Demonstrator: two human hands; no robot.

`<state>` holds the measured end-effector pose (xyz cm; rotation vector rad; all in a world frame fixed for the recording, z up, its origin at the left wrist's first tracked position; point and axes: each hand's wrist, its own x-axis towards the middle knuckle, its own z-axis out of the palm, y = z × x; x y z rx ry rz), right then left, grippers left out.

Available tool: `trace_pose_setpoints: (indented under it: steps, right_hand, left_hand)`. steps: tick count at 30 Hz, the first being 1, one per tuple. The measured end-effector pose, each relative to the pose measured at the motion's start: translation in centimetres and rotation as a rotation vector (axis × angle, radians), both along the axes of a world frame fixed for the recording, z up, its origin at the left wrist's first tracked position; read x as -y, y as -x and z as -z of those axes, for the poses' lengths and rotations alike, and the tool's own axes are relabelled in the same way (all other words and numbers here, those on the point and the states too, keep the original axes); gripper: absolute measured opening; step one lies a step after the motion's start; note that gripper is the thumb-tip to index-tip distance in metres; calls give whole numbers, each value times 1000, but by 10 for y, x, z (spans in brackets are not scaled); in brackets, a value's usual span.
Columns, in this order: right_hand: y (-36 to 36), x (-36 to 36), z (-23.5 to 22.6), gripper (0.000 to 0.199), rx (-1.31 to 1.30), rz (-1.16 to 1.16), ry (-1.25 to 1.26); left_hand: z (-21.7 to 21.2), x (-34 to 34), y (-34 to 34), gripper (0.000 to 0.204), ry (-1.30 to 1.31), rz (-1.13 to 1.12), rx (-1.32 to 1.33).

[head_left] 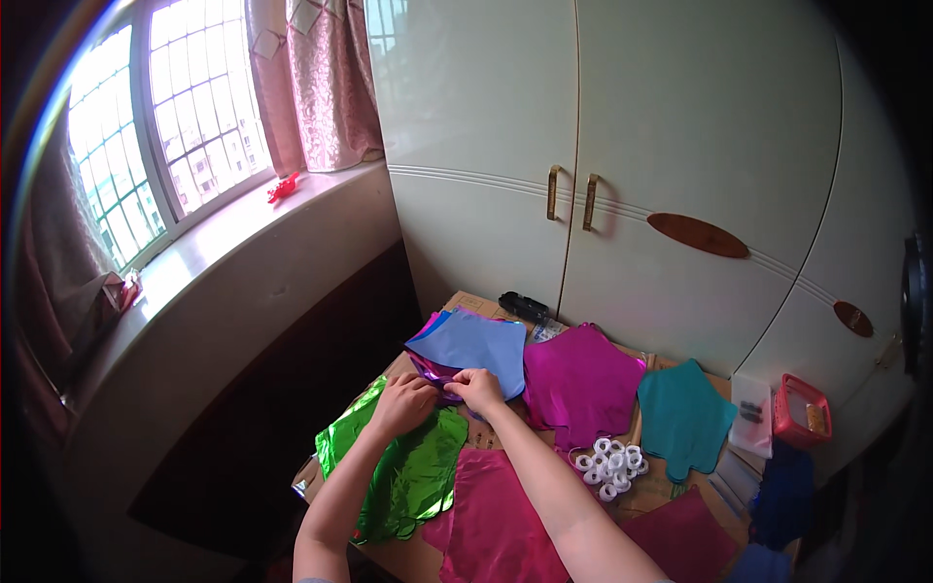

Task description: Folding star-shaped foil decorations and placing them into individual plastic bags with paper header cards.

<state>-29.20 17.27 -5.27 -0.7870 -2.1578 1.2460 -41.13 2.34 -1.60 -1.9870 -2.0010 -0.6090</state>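
My left hand (406,400) and my right hand (476,389) are close together over the table, fingers pinched on the edge of a shiny purple foil balloon (435,371), flat and uninflated. The fingers partly hide it. Just beyond lies a stack of flat foil balloons with a light blue one (476,342) on top. Shiny green foil balloons (413,486) spread beneath my left wrist and forearm. Crinkled pink foil balloons (491,515) lie between my forearms, partly under the right one. To the right of my right hand is a magenta pile (583,379).
A cluster of white rings (612,466) sits right of my right forearm, near a teal foil pile (685,418). Farther right are a clear packet (751,413) and a red basket (803,408). A black object (525,306) lies against the cabinet (466,233).
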Motion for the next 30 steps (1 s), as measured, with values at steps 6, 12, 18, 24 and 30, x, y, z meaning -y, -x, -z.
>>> trace_pose_setpoints:
  steps: [6, 12, 18, 24, 30]
  right_hand:
    - [-2, 1, -2, 23, -4, 3, 12]
    - [-3, -1, -1, 22, -33, 12, 20]
    - [-4, -4, 2, 23, -31, -16, -3]
    - [-4, -2, 1, 22, -14, -24, -8]
    - [5, -16, 16, 17, -213, -25, 180]
  left_hand:
    - [0, -13, -1, 22, 96, -86, 205]
    - [7, -17, 1, 26, 113, -113, 272]
    - [27, -48, 27, 28, 274, -332, 295]
    - [22, -71, 47, 37, 347, -433, 257]
    - [35, -78, 51, 66, 467, -498, 103]
